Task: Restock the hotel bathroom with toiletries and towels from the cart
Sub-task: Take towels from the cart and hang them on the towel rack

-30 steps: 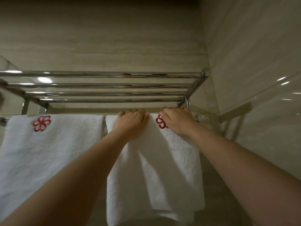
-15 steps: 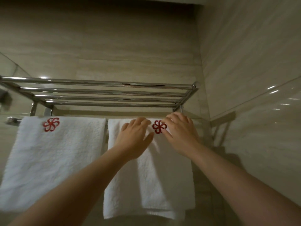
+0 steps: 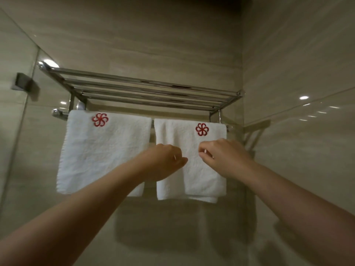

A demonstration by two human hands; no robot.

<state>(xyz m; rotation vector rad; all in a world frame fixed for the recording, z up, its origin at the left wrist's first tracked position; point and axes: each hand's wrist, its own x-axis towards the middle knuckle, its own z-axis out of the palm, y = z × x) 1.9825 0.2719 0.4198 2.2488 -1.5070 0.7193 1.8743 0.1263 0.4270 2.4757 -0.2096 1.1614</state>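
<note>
Two white towels with red flower emblems hang side by side from the bar (image 3: 57,113) under a chrome wall rack (image 3: 146,89). The left towel (image 3: 103,154) hangs flat. The right towel (image 3: 203,175) is folded double, its emblem near the top. My left hand (image 3: 165,160) and my right hand (image 3: 221,156) hover in front of the right towel's middle, a little apart from each other. Both have loosely curled fingers and hold nothing. I cannot tell whether they touch the cloth.
The rack's top shelf of chrome rails carries nothing. A glass panel (image 3: 15,131) with a metal bracket (image 3: 23,83) stands on the left. Beige tiled walls meet in a corner right of the rack (image 3: 244,73).
Both hands have come down and back from the right towel's top edge on the bar to its middle. The view has pulled away, so both towels show in full.
</note>
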